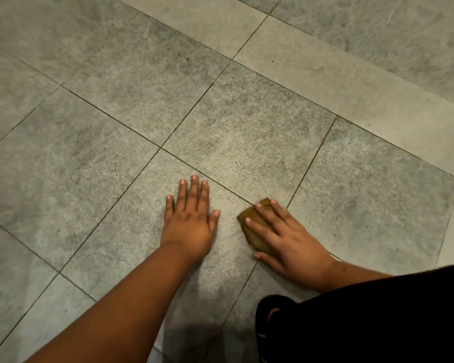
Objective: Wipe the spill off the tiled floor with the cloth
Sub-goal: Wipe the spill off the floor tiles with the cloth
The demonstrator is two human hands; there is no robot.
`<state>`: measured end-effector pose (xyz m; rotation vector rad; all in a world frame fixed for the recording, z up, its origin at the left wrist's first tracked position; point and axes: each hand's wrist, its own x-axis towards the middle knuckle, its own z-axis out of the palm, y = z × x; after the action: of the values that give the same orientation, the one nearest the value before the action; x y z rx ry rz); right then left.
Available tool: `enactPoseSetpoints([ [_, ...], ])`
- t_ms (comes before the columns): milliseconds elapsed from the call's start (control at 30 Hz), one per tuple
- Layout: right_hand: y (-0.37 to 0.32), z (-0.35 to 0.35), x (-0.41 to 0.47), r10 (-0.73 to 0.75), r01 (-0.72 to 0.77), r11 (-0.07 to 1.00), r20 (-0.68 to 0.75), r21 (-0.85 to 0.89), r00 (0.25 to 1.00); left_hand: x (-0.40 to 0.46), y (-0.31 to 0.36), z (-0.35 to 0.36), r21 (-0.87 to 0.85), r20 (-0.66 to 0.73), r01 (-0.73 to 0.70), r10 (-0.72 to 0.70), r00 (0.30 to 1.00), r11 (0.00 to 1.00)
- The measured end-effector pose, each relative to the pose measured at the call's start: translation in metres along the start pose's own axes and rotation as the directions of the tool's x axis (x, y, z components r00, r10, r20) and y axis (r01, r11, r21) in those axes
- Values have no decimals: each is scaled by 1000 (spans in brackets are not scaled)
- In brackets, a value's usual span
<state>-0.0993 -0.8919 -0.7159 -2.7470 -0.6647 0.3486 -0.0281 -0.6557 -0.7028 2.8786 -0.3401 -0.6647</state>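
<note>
A small folded brown cloth (249,218) lies flat on the grey tiled floor (131,106), near a crossing of grout lines. My right hand (291,239) presses down on it with fingers spread over its top. My left hand (192,218) rests flat on the tile to the left of the cloth, palm down, fingers apart, holding nothing. I cannot make out a distinct spill; the tile ahead of the hands looks mottled with lighter and darker patches.
A band of paler, smoother tiles (325,82) runs diagonally across the upper right. My knee in black clothing (364,318) fills the lower right corner. Open floor stretches ahead and to the left.
</note>
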Motion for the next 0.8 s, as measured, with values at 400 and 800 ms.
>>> enactPoseSetpoints([
  [400, 75, -54, 98, 421, -418, 907, -74, 59, 904, -19, 8, -5, -116, -142, -10, -6, 990, 993],
  [800, -43, -11, 13, 20, -42, 948, 74, 317, 997, -51, 1, -5, -224, -255, 36, -95, 962, 974],
])
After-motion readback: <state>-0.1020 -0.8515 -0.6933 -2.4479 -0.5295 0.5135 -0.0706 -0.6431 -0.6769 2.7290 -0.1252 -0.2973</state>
